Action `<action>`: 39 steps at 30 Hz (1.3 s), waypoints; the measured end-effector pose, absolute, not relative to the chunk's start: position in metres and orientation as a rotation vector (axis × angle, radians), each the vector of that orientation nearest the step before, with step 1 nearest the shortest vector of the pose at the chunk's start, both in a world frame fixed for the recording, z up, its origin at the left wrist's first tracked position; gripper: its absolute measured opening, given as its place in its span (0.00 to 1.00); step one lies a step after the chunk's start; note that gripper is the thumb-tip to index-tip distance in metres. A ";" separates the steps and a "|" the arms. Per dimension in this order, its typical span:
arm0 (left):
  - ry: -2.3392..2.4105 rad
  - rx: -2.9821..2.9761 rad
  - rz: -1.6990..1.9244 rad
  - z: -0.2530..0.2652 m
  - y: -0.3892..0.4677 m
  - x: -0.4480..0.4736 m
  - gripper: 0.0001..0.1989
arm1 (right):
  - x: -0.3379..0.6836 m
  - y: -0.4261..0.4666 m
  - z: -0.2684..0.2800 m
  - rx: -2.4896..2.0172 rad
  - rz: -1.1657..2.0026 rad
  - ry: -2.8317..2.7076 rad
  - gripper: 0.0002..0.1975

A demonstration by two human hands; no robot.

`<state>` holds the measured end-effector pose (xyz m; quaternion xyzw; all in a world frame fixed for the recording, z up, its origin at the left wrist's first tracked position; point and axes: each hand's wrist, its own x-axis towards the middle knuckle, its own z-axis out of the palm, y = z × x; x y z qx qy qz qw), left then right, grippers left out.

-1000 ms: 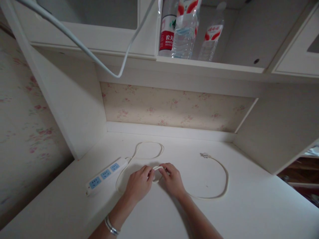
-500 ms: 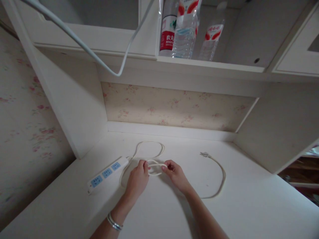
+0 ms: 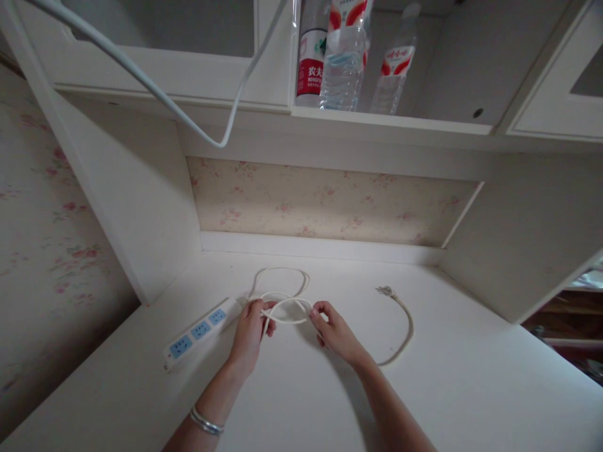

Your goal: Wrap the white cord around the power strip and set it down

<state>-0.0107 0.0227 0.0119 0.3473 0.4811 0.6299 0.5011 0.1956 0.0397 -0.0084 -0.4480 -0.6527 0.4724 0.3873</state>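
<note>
A white power cord (image 3: 289, 321) runs in loops between my two hands, just above the desk. My left hand (image 3: 249, 329) is closed on the cord at the left end of the loops. At their right end, my right hand (image 3: 333, 331) pinches the cord between thumb and fingers. Left of my left hand lies the power strip (image 3: 198, 333), white with blue sockets. Behind my hands another loop of the cord rests on the desk. The plug (image 3: 386, 290) lies to the right, its cord end curving back toward my right forearm.
The white desk (image 3: 447, 376) has side panels left and right and a wallpapered back. Overhead, a shelf (image 3: 391, 125) holds several plastic bottles (image 3: 342, 75). A thick white cable (image 3: 164, 100) hangs down at the upper left, above the desk.
My left hand has shifted left, and the loops between my hands have widened. The cord by the plug has been drawn in, so its curve on the desk is smaller.
</note>
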 end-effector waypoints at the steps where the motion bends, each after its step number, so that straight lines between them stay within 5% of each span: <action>1: 1.162 0.835 1.555 0.011 0.024 -0.013 0.16 | 0.200 0.039 -0.007 -1.146 1.251 -1.709 0.19; 4: 1.157 0.803 1.654 0.010 0.029 -0.021 0.16 | 0.215 0.041 -0.005 -1.216 1.305 -1.899 0.20; 13: 1.276 0.966 1.518 0.008 0.023 -0.007 0.12 | 0.204 0.049 -0.014 -1.313 0.643 -1.959 0.22; 25: 1.318 0.985 1.503 0.012 0.018 -0.002 0.17 | 0.201 0.044 -0.016 -1.300 0.670 -2.014 0.17; 33: 1.236 0.832 1.746 0.017 0.021 -0.022 0.16 | 0.245 0.058 -0.010 -1.503 0.467 -2.020 0.23; 39: 1.055 0.896 1.539 0.007 0.021 -0.015 0.14 | 0.223 0.055 -0.015 -1.401 0.299 -1.977 0.24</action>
